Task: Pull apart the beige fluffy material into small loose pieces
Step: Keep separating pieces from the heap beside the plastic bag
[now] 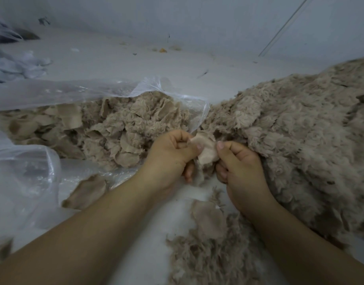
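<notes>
A pale grey-white floor [115, 58] meets a plain pale wall [177, 15] at the back. The light is dim and bluish. Small crumbs [162, 50] dot the floor near the wall.

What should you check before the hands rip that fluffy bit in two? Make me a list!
1. Both hands grip the same piece: ok. The left hand and right hand each pinch the small beige fabric piece.
2. Room between the hands to pull apart: not ok, they sit almost touching.
3. Piece free of the big fluffy heap: cannot tell, the right hand hides where they meet.
4. Place for torn bits: ok. The clear plastic bag on the left lies open, with torn beige pieces inside.
5. Scraps underfoot: not ok. Loose fluffy scraps lie beneath the forearms.
</notes>
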